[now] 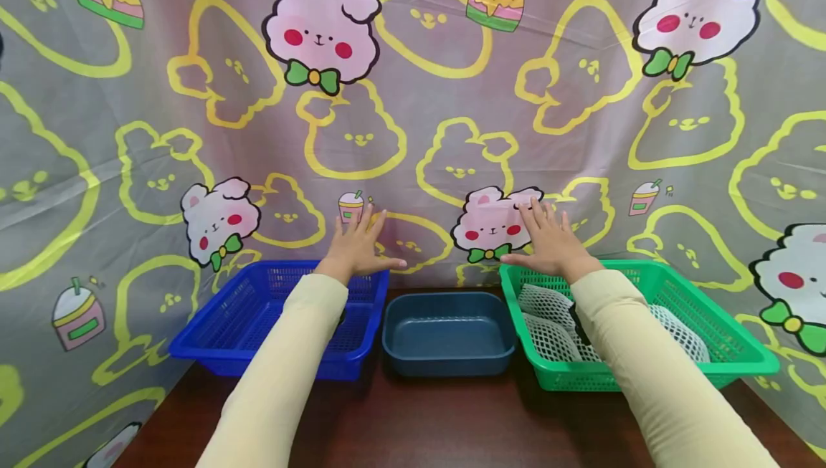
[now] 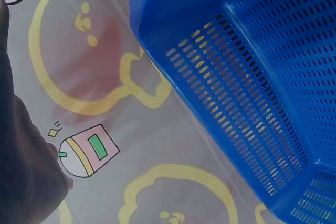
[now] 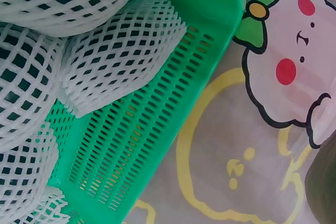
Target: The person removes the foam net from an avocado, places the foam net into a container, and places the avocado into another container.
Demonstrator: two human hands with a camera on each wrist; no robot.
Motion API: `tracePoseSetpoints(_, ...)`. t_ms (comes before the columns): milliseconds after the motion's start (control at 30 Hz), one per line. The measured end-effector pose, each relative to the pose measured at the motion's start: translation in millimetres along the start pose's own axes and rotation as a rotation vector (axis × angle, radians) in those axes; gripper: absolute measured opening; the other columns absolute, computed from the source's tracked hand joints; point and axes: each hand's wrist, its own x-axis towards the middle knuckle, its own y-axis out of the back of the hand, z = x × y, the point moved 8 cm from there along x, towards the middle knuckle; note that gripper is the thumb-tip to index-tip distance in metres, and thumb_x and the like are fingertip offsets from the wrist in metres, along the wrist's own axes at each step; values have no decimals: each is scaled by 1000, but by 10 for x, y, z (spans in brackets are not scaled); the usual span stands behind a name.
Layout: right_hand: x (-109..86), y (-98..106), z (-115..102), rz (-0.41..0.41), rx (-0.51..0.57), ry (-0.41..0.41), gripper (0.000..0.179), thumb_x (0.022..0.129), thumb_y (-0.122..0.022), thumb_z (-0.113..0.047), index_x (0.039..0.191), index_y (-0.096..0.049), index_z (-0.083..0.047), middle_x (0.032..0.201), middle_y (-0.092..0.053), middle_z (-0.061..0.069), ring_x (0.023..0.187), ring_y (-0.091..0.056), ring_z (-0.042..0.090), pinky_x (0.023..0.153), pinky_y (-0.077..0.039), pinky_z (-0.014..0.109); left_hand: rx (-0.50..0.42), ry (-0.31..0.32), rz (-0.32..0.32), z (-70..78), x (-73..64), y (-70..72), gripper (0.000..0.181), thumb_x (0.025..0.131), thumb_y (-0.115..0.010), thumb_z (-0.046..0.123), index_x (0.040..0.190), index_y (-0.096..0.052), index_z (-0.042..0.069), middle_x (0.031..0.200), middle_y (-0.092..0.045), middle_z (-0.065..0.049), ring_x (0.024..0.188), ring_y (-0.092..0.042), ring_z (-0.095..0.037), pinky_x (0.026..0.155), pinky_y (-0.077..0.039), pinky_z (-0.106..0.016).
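My left hand (image 1: 357,244) is raised with fingers spread above the back right part of the blue basket (image 1: 377,332), holding nothing. My right hand (image 1: 548,242), also spread and holding nothing, is up over the back left part of the green basket (image 1: 742,342). Several white foam net sleeves (image 1: 548,339) lie in the green basket, partly hidden by my right forearm. In the right wrist view the foam nets (image 3: 121,51) show their open mesh. Between the baskets stands a dark blue-grey bin (image 1: 452,366) with nothing seen inside.
All three containers stand on a dark reddish-brown table (image 1: 445,425). A grey curtain (image 1: 413,95) printed with cartoon rabbits hangs right behind them and along both sides.
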Motion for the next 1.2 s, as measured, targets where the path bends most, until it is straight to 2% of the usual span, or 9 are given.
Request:
tracePoseSetpoints(167, 3, 10, -15, -11, -11, 1, 115, 81, -52, -76, 155, -3, -2, 159, 5, 23, 143, 4, 45, 109, 3, 64, -26, 2, -8, 30, -12, 14, 113, 76, -46, 84, 157, -6, 18, 161, 2, -14, 145, 2, -38, 110, -1, -64)
tracePoseSetpoints(433, 19, 72, -95, -19, -13, 24, 114, 80, -51, -78, 155, -8, -3, 159, -2, 23, 143, 1, 45, 110, 0, 64, -59, 7, -45, 75, -22, 17, 111, 77, -46, 83, 157, -5, 18, 161, 0, -14, 145, 1, -39, 111, -1, -63)
tracePoseSetpoints(767, -18, 112, -205, -79, -30, 51, 110, 82, -55, -72, 155, -9, -5, 159, -3, 23, 143, 0, 46, 111, 2, 62, -143, -12, -32, 100, -65, 95, 108, 81, -48, 79, 157, -8, 14, 161, -4, -17, 144, -5, -42, 111, -2, -62)
tracePoseSetpoints(967, -66, 233, -282, -115, 6, 50, 109, 83, -53, -72, 154, -11, 0, 157, -8, 27, 142, -2, 47, 110, 1, 63, -227, -8, -51, 123, -121, 185, 107, 82, -48, 78, 156, -10, 10, 160, -8, -17, 145, -9, -39, 112, -5, -61)
tracePoseSetpoints(1133, -143, 374, -310, -132, 47, 53, 107, 85, -53, -70, 152, -13, 4, 156, -11, 30, 141, -6, 49, 110, -1, 63, -245, -28, -73, 209, -168, 272, 106, 83, -47, 77, 156, -13, 8, 160, -14, -15, 145, -14, -34, 113, -10, -58)
tracePoseSetpoints(1200, -187, 418, -305, -146, 71, 41, 106, 86, -53, -69, 152, -14, 5, 155, -12, 31, 141, -6, 49, 110, -1, 63, -262, -40, -78, 258, -197, 311, 105, 83, -49, 76, 155, -15, 7, 159, -17, -14, 143, -19, -34, 113, -15, -56)
